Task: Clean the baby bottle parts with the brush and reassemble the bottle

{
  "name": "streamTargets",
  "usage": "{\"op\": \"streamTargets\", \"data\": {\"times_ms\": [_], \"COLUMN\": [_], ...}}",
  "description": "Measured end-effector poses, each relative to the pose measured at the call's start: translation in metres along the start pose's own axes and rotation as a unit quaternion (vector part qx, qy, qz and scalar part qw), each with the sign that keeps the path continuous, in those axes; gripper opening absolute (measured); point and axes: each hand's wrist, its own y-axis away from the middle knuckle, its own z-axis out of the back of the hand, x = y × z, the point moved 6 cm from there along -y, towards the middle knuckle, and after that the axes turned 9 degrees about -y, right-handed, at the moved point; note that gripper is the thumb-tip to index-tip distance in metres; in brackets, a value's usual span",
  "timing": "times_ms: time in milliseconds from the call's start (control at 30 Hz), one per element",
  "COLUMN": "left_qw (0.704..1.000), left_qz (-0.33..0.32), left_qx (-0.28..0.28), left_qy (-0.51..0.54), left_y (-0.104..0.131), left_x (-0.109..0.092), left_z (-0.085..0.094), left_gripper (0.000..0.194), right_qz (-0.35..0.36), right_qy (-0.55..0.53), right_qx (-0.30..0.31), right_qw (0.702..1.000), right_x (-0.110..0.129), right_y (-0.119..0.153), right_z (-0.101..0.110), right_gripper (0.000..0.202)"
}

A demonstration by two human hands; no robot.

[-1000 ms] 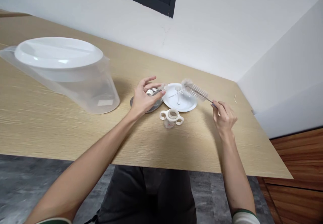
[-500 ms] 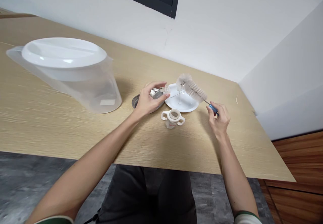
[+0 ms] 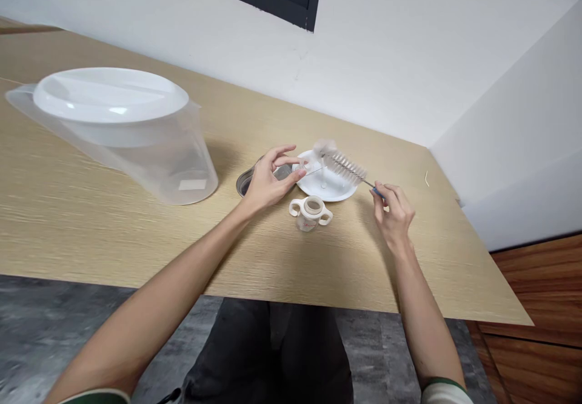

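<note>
My left hand (image 3: 271, 179) pinches a small clear piece, which looks like a bottle nipple (image 3: 304, 165), between thumb and fingertips. It is above the left rim of a white plate (image 3: 339, 193). In my right hand (image 3: 394, 213) is a bottle brush (image 3: 348, 169), held by its blue handle, with the pale bristles pointing left over the plate. A thin straw-like strand crosses the plate. In front of the plate stands a small clear bottle (image 3: 307, 222) with a white two-handled collar and an open top. A metal tray (image 3: 244, 184) is partly hidden behind my left hand.
On the left of the wooden table (image 3: 150, 240) stands a large translucent pitcher (image 3: 182, 161) with a white lid (image 3: 111, 94). A thin bent white strip (image 3: 426, 178) lies near the right edge. The wall runs along the back.
The brush head has dipped slightly and shifted left, nearer my left hand. The fingers of my left hand have shifted and the clear piece has turned in them. The bottle stays in place.
</note>
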Motion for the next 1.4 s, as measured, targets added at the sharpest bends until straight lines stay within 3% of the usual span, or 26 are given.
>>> {"op": "streamTargets", "data": {"times_ms": [133, 367, 533, 667, 967, 1100, 1300, 1400], "left_qw": [1.000, 1.000, 0.999, 0.995, 0.999, 0.999, 0.975, 0.973], "left_qz": [-0.013, 0.002, -0.034, -0.023, -0.018, 0.025, 0.166, 0.175], "left_qx": [-0.007, -0.025, -0.034, -0.032, -0.031, -0.032, -0.030, -0.030], "left_qy": [-0.003, 0.006, -0.024, -0.092, -0.037, -0.004, 0.144, 0.149], "left_y": [0.000, -0.001, -0.002, -0.002, -0.002, -0.004, -0.007, -0.006], "left_x": [-0.006, 0.001, -0.008, -0.013, -0.015, -0.007, 0.017, 0.018], "left_z": [0.001, 0.004, 0.008, 0.009, 0.009, 0.008, 0.003, 0.003], "left_gripper": [0.065, 0.067, 0.059, 0.043, 0.030, 0.035, 0.048, 0.046], "right_qz": [-0.006, -0.004, -0.038, -0.051, -0.058, -0.054, -0.070, -0.065], "right_qy": [-0.022, -0.061, -0.031, -0.054, -0.062, -0.066, -0.074, -0.084], "right_qx": [-0.055, 0.038, -0.003, -0.019, -0.015, -0.017, -0.012, -0.009], "right_qw": [0.998, 0.997, 0.999, 0.997, 0.996, 0.996, 0.995, 0.994], "right_x": [-0.002, 0.004, -0.008, -0.006, -0.004, -0.004, -0.006, -0.005], "right_y": [-0.002, 0.003, 0.000, -0.002, -0.002, -0.002, -0.001, 0.000], "right_z": [0.009, -0.009, 0.000, 0.003, 0.002, 0.001, -0.002, -0.003], "right_gripper": [0.013, 0.015, 0.014, 0.013, 0.014, 0.014, 0.016, 0.015]}}
